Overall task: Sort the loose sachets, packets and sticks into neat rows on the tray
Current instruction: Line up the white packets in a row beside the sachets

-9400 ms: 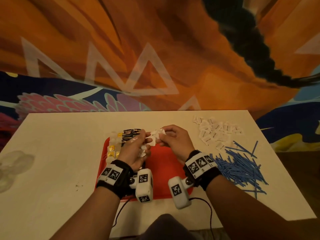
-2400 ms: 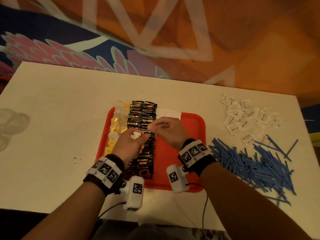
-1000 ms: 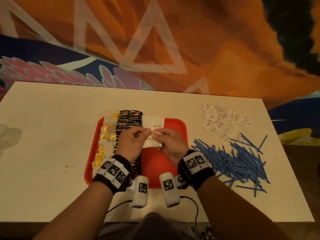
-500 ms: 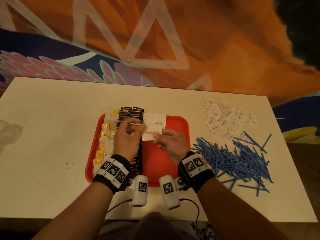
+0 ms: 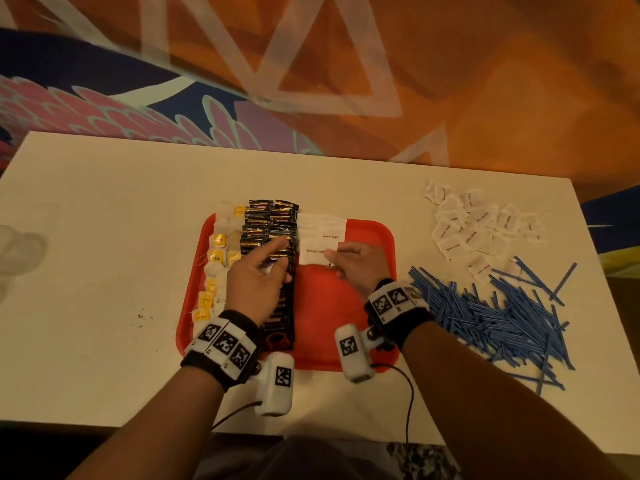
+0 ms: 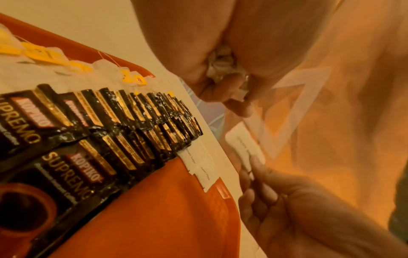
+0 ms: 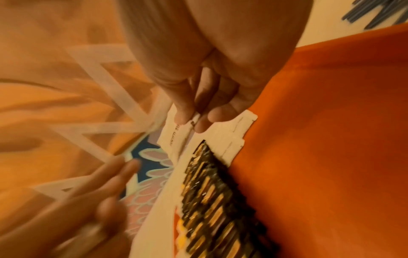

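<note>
Laying a brown sugar sachet (image 5: 313, 255) into the white row on the red tray (image 5: 349, 355), with the right hand (image 5: 353, 263) pinching that sachet between thumb and fingertips, as seen close up from the right wrist, and setting it down overlapping the sachets already placed just beyond the fingers. Left hand (image 5: 258, 277) hovering over the double column of black Kopiko coffee packets (image 5: 273, 237), index finger stretched forward, yet clutching a small crumpled reserve of white sachets in the palm, as seen from the left wrist. Further to the left of that hand, tea bags (image 5: 218, 254) with yellow tags lined along the tray's left edge. Judged as the third row in progress: tea and coffee columns look finished, the sugar row covers only the far end of its lane, and bare red tray lies under and beside the right wrist. Next move probably calls for letting go of the sachet squarely against the coffee column's edge, keeping the same overlap, then drawing another from the left palm's stock. Well off to the right of the right hand, on the worktop (image 5: 104, 271), a loose heap of sugar sachets (image 5: 481, 226) and a scatter of blue sticks (image 5: 491, 317) not yet sorted, so plenty remains.
</note>
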